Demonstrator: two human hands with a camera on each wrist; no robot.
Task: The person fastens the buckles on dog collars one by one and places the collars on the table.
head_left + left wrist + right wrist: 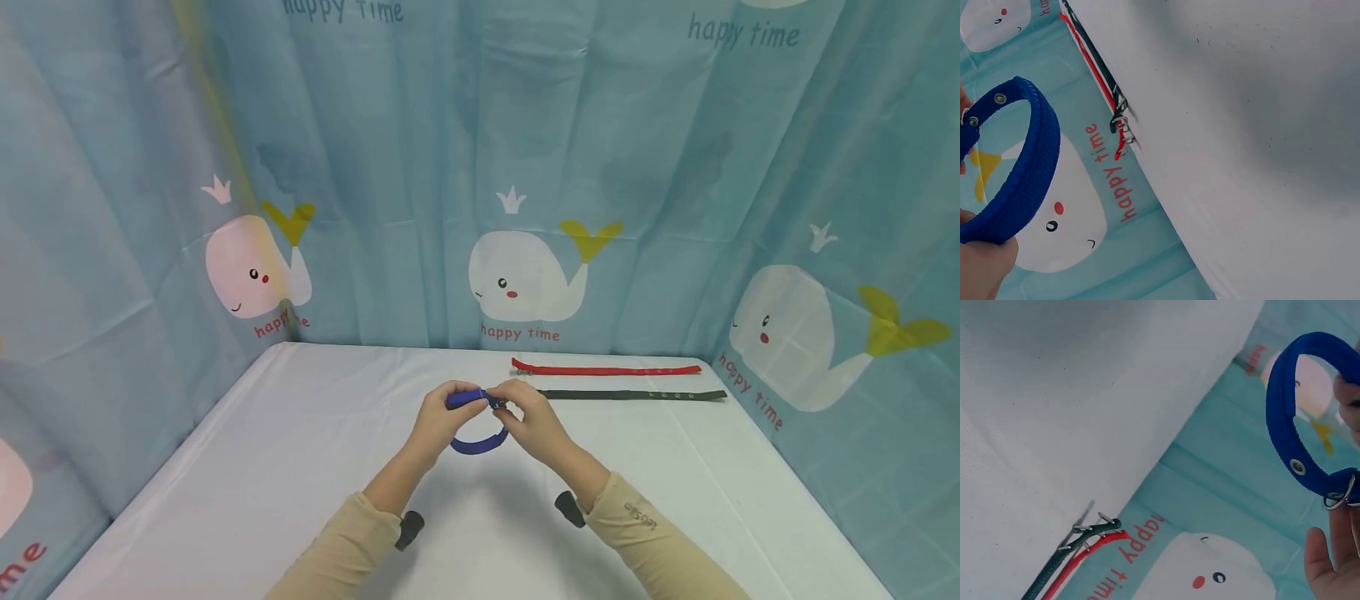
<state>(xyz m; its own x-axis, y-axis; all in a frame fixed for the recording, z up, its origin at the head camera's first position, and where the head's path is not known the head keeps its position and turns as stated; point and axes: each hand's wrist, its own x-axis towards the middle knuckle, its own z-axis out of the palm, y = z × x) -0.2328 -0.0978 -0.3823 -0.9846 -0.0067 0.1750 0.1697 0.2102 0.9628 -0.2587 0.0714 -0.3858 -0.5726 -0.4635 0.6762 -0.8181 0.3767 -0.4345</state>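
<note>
A blue fabric collar [477, 447] with metal eyelets is bent into a loop and held up over the white table. My left hand [441, 418] grips the padded band of the collar, thumb on the near side. At the metal ring and buckle end, my right hand [534, 422] pinches the strap between thumb and fingers. In the left wrist view, the looped collar [1041, 156] shows its eyelets near the overlapping ends. The right wrist view has a metal D-ring [1342, 495] hanging by the fingers; the buckle itself is mostly hidden.
Toward the back right of the white table [247, 467], a red collar [600, 371] and a dark green collar [630, 395] lie stretched out, nearly parallel. A blue whale-print curtain [420, 167] stands behind and along both sides.
</note>
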